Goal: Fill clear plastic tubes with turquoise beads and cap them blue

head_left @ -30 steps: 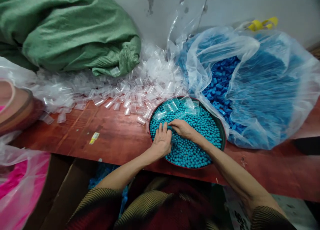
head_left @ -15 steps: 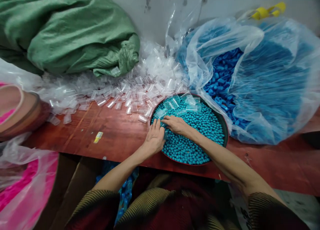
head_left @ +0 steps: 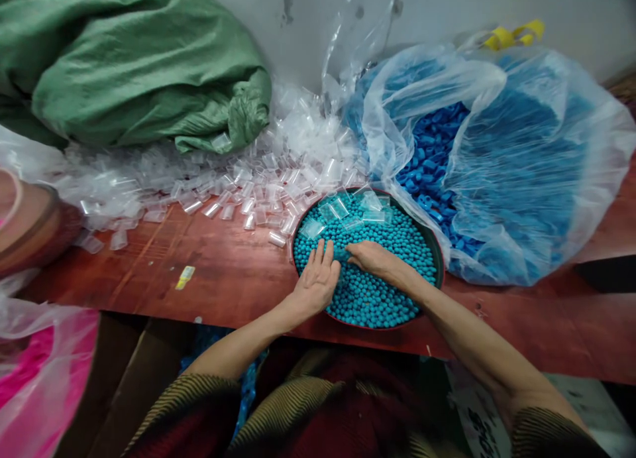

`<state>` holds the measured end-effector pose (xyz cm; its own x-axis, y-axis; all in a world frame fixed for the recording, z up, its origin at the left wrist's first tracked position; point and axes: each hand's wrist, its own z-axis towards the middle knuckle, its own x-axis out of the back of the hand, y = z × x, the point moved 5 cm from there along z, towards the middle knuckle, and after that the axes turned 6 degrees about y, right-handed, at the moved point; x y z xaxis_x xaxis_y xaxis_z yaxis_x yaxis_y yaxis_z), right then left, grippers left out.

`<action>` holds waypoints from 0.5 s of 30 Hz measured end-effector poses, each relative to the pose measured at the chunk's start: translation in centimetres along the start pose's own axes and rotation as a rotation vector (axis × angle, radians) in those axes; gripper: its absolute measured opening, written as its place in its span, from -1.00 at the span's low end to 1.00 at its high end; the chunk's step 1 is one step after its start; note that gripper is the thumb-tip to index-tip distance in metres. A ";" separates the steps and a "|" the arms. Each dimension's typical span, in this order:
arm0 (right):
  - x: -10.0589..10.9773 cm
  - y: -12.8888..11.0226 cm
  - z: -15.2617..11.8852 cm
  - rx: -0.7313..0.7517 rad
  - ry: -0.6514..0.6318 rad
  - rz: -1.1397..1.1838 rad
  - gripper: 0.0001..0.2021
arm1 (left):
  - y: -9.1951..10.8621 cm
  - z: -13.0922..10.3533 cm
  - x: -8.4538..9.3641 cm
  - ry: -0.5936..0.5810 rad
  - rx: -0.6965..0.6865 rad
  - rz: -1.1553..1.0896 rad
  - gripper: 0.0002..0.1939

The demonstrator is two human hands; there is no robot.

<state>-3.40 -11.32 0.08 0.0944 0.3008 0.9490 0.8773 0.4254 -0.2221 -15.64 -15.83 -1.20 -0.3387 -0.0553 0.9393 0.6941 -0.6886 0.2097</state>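
Striped cloth is showing nearest me: my sleeves (head_left: 193, 400), w/ bare forearms reaching fwd. Low on L, a pink bag (head_left: 54, 378) is sitting by the tbl edge.

My L hand (head_left: 318, 279) is lying over the near-L part of the bowl (head_left: 440, 262), fingers long, slightly apart, pointing away from me; can't tell if they're gripping anything. My R hand (head_left: 372, 259) is facing it from the R, thumb & fingers drawn narrow. A bluish bit (head_left: 340, 254) is showing btwn the two, by the R tips; too small to ID, can't tell if I'm pinching it. Blue-green beads (head_left: 377, 305) are filling most of the bowl. A few clear tubes (head_left: 339, 208) are lying on them, just beyond my fingers.

The bowl is resting on the red tbl (head_left: 238, 266). Off L, a small yellow-&-white tag (head_left: 185, 278) is lying flat; farther L, a tub (head_left: 30, 229) is standing partly out of view.

Beyond, a pile (head_left: 288, 173) of similar tubes is spreading along the tbl. To R, a see-thru bag (head_left: 527, 173) is gaping, blue bits (head_left: 432, 193) showing in its mouth. Far L, a green sack (head_left: 149, 67) is slumping by the pile. Behind the see-thru bag, a yellow strap (head_left: 501, 39) is poking up before the grey wall (head_left: 427, 14).
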 end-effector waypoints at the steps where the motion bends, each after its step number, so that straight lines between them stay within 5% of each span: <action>1: 0.0 -0.2 0.0 0.008 -0.003 -0.019 -0.84 | 0.2 0.1 -0.1 -0.001 -0.009 0.006 -0.68; 9: 0.6 -0.4 0.0 0.071 -0.051 0.090 -0.76 | 0.3 2.2 -0.2 -0.183 0.116 0.017 -0.49; 12: 2.2 0.1 0.3 -0.022 -0.030 0.052 -0.76 | 0.3 2.9 0.2 -0.261 0.200 0.049 -0.49; 15: 4.0 0.6 1.2 -0.233 0.166 -0.066 -0.69 | 0.3 3.3 0.3 -0.306 0.225 0.080 -0.66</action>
<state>-3.05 -8.82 3.48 0.0923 0.1265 0.9877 0.9668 0.2261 -0.1193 -13.44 -13.67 0.08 -0.0961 0.1389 0.9856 0.8443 -0.5131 0.1546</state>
